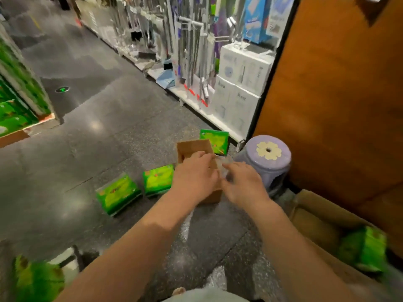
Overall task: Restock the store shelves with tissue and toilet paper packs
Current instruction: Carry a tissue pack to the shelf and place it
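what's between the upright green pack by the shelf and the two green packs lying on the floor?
Head view: a small cardboard box sits between the upright pack and the floor packs, left hand on it.

Small box [197, 149] on the floor [87, 149], under the left fingers [201, 156], which lie on its top. Right fingers [234, 166] just right of the box, beside the left fingers. One pack [214, 141] stands beyond the fingertips, behind the box and touching it. Two packs left of the left fingers: near pack [158, 179] just beside the box, far pack [117, 194] further left. Stool [267, 159] right of the right fingers. Shelf [196, 94] well beyond. Large carton [322, 223] behind and right of the right fingers, pack [364, 249] inside.
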